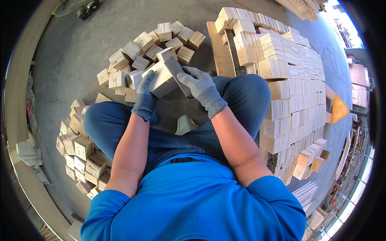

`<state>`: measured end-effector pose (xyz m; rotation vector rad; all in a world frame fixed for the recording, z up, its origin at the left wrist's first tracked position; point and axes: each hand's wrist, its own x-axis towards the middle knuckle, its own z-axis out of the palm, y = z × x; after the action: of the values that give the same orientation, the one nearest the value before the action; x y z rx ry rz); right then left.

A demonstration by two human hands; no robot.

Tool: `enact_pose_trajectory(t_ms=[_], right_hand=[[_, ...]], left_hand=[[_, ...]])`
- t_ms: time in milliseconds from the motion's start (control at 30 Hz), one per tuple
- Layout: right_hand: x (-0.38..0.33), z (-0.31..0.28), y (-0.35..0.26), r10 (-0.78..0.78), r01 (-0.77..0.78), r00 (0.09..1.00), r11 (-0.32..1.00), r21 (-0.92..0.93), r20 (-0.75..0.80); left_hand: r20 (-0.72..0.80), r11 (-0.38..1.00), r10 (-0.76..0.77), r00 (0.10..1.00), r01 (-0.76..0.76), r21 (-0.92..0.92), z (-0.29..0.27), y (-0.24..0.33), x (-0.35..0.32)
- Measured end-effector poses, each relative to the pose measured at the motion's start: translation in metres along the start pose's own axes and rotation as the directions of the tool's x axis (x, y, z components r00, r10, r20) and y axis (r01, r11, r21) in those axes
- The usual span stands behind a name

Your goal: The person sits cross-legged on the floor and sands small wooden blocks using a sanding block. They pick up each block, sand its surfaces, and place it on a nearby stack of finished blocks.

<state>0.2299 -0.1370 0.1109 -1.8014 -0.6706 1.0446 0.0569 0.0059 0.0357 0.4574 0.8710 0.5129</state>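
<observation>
In grey knit gloves, both of my hands are raised in front of my knees. My left hand (144,96) is closed on the left side of a pale wooden block (159,79), which it holds tilted. The fingers of my right hand (203,89) are wrapped round a flat dark grey bar (177,74), which looks like a sanding block. The bar lies along the right edge of the wooden block, and its lower end sticks out below my right hand. The underside of the wooden block is hidden.
Loose wooden blocks (132,50) are heaped just beyond my hands. More blocks (82,148) are piled by my left knee. At my right stand tall rows of stacked blocks (295,96) beside a plywood board (220,50). A yellow-orange triangular part (339,108) lies past the stack.
</observation>
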Motion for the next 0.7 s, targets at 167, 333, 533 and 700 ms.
enact_pose_trajectory(t_ms=[167, 333, 533, 700], right_hand=[[0.006, 0.004, -0.003, 0.079, -0.082, 0.992, 0.996, -0.029, -0.097], [0.012, 0.008, 0.02, 0.049, -0.051, 0.997, 0.998, -0.039, -0.059], [0.016, 0.005, 0.009, -0.065, 0.067, 0.998, 0.977, 0.204, -0.015], [0.009, 0.002, 0.014, -0.004, 0.008, 1.0, 0.983, 0.182, -0.024]], left_hand=[[0.017, 0.999, 0.044, 0.999, -0.044, -0.027, -0.008, -0.009, 0.005], [0.033, 0.999, 0.046, 0.998, -0.046, 0.008, -0.009, -0.009, 0.009], [0.062, 0.998, -0.065, 0.996, 0.066, -0.013, -0.01, -0.009, 0.003], [0.057, 0.999, -0.027, 0.998, 0.03, -0.045, 0.009, -0.001, -0.009]])
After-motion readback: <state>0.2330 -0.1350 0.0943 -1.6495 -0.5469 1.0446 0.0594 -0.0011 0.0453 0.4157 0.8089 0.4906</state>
